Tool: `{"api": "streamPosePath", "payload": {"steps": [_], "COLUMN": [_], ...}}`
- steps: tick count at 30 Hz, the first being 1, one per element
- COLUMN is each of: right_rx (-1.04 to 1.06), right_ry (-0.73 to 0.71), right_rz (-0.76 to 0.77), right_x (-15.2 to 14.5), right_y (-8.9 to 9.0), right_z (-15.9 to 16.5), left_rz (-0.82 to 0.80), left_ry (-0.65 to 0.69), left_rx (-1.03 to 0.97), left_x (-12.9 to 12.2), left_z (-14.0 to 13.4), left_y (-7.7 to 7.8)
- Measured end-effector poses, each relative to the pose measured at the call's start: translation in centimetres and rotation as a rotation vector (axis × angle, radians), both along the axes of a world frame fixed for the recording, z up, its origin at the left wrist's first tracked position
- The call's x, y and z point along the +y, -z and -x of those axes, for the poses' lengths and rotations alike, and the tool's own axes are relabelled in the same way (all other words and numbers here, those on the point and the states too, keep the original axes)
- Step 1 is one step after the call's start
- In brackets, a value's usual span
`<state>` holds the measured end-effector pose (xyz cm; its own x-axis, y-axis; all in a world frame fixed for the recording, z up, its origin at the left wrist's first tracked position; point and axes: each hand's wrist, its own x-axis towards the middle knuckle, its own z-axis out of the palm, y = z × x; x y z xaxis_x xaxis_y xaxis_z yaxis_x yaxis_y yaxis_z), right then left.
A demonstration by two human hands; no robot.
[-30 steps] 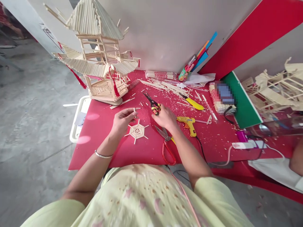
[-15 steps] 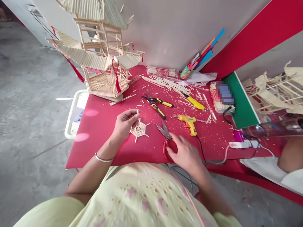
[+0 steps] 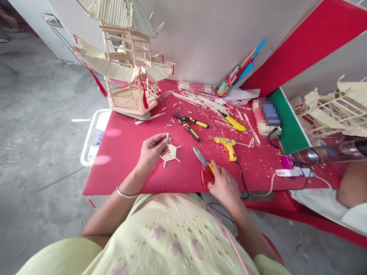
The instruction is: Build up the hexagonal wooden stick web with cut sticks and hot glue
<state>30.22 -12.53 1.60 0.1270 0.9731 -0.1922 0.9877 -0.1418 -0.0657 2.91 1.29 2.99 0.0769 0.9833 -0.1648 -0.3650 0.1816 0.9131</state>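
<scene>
My left hand (image 3: pixel 153 151) pinches a short wooden stick (image 3: pixel 168 136) upright between thumb and fingertips. Just beside and partly under those fingers lies a small web-shaped hexagon of sticks (image 3: pixel 171 152), with stick ends poking out at its corners. My right hand (image 3: pixel 225 184) has its fingers around the red and yellow handles of a pair of scissors (image 3: pixel 200 156). The blades are together and point away to the left. Part of the handles is hidden by my fingers.
Black-yellow pliers (image 3: pixel 190 126), a yellow glue gun (image 3: pixel 226 147) and a yellow-handled knife (image 3: pixel 235 123) lie beyond my hands. A stick pagoda (image 3: pixel 129 76) stands at the back left. Loose sticks (image 3: pixel 200 101) and scraps cover the back. A power strip (image 3: pixel 292 172) lies at right.
The scissor blades have gone from apart to together, and my right hand has turned and shifted slightly right on the handles. My left hand still pinches the stick. The view has shifted a little.
</scene>
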Motion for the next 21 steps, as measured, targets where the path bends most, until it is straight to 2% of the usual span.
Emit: {"api": "streamPosePath", "payload": {"steps": [4, 7, 9, 13, 21], "right_rx": [0.390, 0.679, 0.771, 0.704, 0.582], "right_ry": [0.095, 0.024, -0.058, -0.158, -0.203], "right_rz": [-0.028, -0.085, -0.153, -0.278, -0.244], "right_x": [-0.6, 0.0, 1.3, 4.5, 6.6], "right_y": [-0.8, -1.7, -2.2, -2.7, -3.1], "right_z": [0.6, 2.8, 4.7, 7.4, 8.7], "left_rz": [-0.015, -0.052, -0.093, -0.158, -0.235], "left_ry": [-0.014, -0.015, -0.007, -0.015, -0.030], "left_rx": [0.021, 0.057, 0.109, 0.266, 0.443], "left_x": [-0.6, -0.9, -1.2, -1.9, -1.3], "left_z": [0.1, 0.0, -0.2, -0.6, -0.9], "left_y": [0.0, 0.0, -0.2, -1.1, -1.3]}}
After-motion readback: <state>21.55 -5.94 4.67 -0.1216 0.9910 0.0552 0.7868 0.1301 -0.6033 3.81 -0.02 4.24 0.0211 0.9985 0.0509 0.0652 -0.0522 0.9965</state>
